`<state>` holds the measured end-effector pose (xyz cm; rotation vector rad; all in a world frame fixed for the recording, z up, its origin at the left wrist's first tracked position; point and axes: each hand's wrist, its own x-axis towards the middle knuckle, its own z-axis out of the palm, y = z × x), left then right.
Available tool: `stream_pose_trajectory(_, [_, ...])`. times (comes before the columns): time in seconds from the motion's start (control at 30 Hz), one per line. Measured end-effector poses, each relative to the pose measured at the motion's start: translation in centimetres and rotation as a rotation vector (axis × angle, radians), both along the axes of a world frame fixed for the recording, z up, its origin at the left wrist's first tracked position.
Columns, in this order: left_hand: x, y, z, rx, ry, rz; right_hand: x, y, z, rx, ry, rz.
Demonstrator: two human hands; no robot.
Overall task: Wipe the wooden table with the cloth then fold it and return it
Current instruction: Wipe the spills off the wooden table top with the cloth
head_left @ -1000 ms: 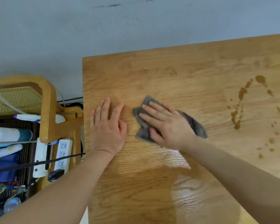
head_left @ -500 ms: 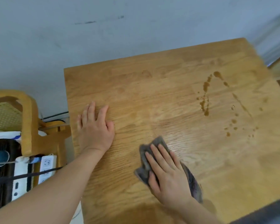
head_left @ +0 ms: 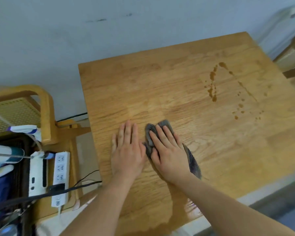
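Cloth (head_left: 191, 160) slid back beside my flat left hand (head_left: 127, 153); right fingers (head_left: 162, 138) spread, pressing it. Brown spill (head_left: 213, 89), far right of fingers, may get missed.

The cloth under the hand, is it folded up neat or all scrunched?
Scrunched. The grey cloth bunches in lumpy wrinkles under the right hand, one end trailing loose toward the wrist.

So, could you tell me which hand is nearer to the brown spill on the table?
The right hand, pressing the grey cloth, lies closer to the brown spill. The left hand rests flat on the table farther from it, beside the cloth.
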<state>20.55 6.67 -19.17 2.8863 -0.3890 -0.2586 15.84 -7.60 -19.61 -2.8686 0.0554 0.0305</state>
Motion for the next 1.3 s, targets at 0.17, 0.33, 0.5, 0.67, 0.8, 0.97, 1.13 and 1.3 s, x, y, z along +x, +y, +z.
stream_pose_trajectory(0.17, [-2.7,0.3,0.2,-0.037,0.019,-0.049,-6.8,-6.5,0.5,-0.02,-0.016,0.163])
stream_pose_trajectory(0.33, [-2.1,0.7,-0.1,-0.236,-0.075,0.015,-1.0,0.8,0.2,0.006,-0.005,-0.313])
stream_pose_trajectory(0.5, [-2.4,1.1,-0.3,-0.488,-0.126,0.125,-2.1,3.5,0.0,0.01,0.04,0.1])
stream_pose_trajectory(0.67, [-2.1,0.8,-0.5,-0.487,-0.173,0.171,-3.4,-2.0,0.1,0.012,0.003,0.453])
stream_pose_trajectory(0.8, [-1.8,0.6,-0.5,-0.434,-0.131,0.13,1.3,-2.0,0.2,-0.031,0.016,0.321])
stream_pose_trajectory(0.97, [-6.5,1.8,-0.3,-0.285,-0.131,0.403,4.9,0.9,0.4,-0.062,0.047,0.198])
stream_pose_trajectory(1.13, [-10.8,2.6,-0.8,-0.339,-0.188,0.701,-3.3,3.5,-0.2,-0.056,0.036,0.773])
stream_pose_trajectory(1.3, [-10.9,2.0,-0.6,-0.319,-0.24,0.781,-4.8,-2.0,-0.6,-0.012,-0.002,1.056])
